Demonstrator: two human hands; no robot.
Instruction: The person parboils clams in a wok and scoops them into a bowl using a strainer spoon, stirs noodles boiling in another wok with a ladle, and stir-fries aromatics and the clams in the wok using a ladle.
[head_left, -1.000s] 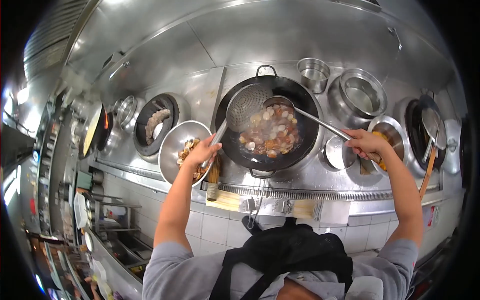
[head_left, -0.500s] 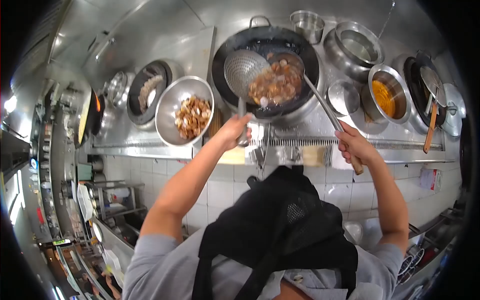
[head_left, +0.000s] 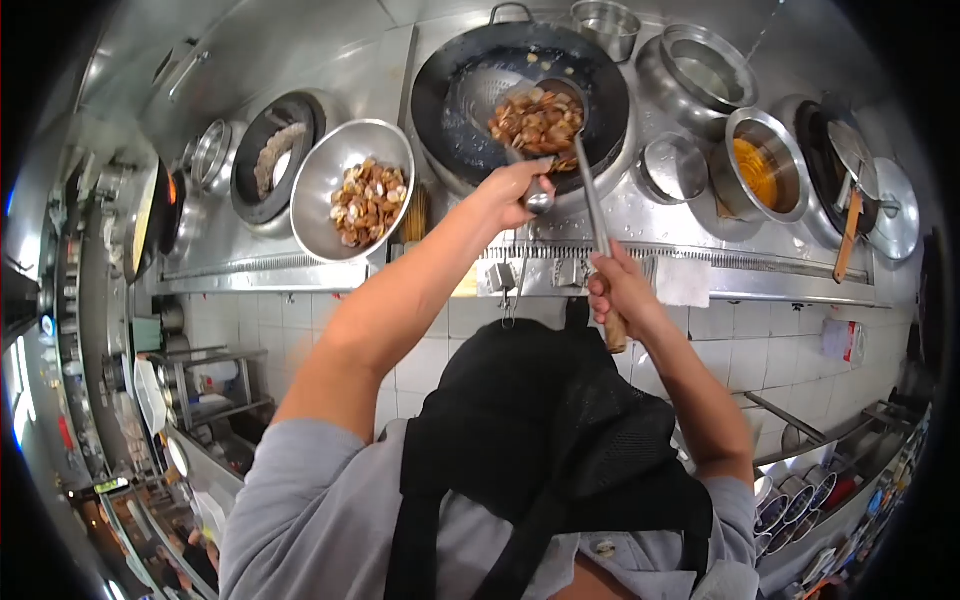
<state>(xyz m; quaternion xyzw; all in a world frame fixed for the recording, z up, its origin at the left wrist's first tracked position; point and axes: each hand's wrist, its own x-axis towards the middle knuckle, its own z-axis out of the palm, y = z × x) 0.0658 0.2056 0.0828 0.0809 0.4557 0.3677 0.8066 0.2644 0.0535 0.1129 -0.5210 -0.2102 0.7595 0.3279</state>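
A perforated skimmer (head_left: 487, 88) is held over the big black wok (head_left: 440, 112), my left hand (head_left: 522, 192) closed round its short handle. Brown, clam-like pieces (head_left: 537, 122) are heaped in the skimmer, with a few at the wok's near side. My right hand (head_left: 622, 288) grips the wooden end of a long-handled ladle (head_left: 592, 200). The ladle's bowl sits against the right side of the heap, partly hidden by it. Left of the wok, a steel bowl (head_left: 318, 180) contains more of these brown pieces.
A second dark wok (head_left: 241, 180) with a bamboo brush stands far left. To the right are a small steel pot (head_left: 675, 168), a pot of orange liquid (head_left: 765, 165) and a large steel pot (head_left: 710, 65). A white cloth (head_left: 683, 281) hangs on the stove's front edge.
The brown pieces, earlier in steaming liquid in the wok, are now heaped in the skimmer. My left hand has moved up and right; the right hand has come inward, its ladle steeper.
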